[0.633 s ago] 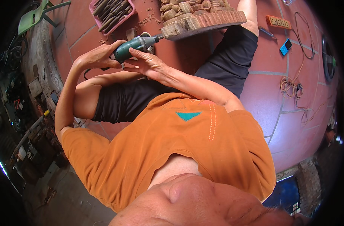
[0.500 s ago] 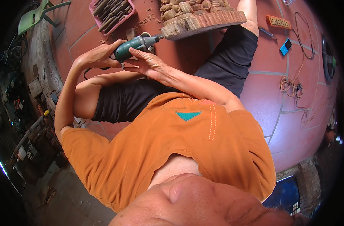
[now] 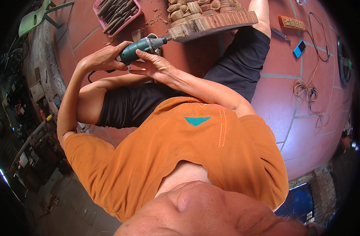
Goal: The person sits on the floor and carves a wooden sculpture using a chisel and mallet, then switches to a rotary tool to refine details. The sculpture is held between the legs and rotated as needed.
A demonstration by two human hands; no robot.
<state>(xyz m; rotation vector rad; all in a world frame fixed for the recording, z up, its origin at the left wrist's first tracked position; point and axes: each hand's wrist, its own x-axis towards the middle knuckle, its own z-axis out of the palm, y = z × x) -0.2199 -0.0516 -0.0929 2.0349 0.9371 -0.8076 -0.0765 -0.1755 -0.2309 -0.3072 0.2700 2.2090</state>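
Note:
A green die grinder (image 3: 136, 52) is held between my two hands, its nose pointing right. My left hand (image 3: 105, 58) is wrapped round the rear end of its body. Below the tool, my right hand (image 3: 158, 67) grips it with the thumb along the near side; the other fingers are partly hidden behind. The grinder's narrow tip reaches the left end of a thick wood carving (image 3: 213, 24) with a rough pale edge and rounded carved shapes on top. Whether the tip touches the wood, I cannot tell. The carving's far side is cut off by the frame.
A pink basket (image 3: 139, 12) of long chisel-like tools stands at the far left, beside wood shavings (image 3: 158, 17). Left of it is a green plastic chair (image 3: 34, 19). On the tiled floor at right lie an orange power strip (image 3: 291, 23), a blue phone (image 3: 299, 49) and coiled cord (image 3: 303, 89).

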